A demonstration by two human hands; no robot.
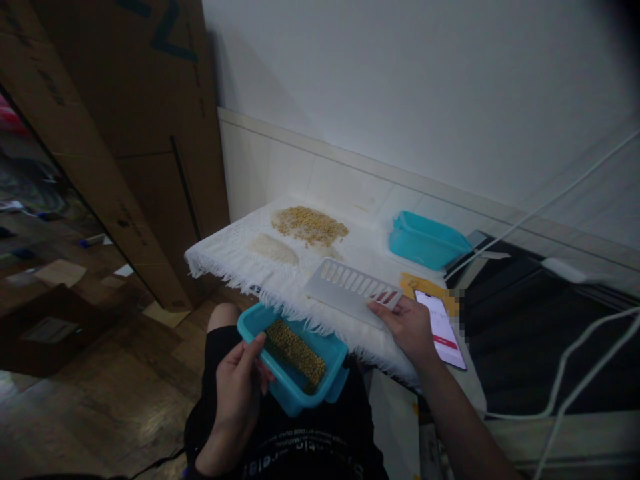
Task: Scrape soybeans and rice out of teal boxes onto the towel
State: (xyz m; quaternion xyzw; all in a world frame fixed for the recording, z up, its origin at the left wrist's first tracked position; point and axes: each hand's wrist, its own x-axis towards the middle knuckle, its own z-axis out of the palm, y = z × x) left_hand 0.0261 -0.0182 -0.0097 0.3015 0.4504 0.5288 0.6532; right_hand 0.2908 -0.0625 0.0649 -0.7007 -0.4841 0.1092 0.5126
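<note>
White fringed cloth (230, 247) carries 1 pile of beans (310, 225). Below its near edge, the left hand (240, 373), partly closed, grips the rim of a blue tub (287, 393); the grains (297, 353) inside probably add weight, so the rim suits holding. The right hand (413, 330) pinches a grey slotted board (340, 297) by its right end, at the cloth's near side; it looks light, stiff, perhaps slick.
</note>
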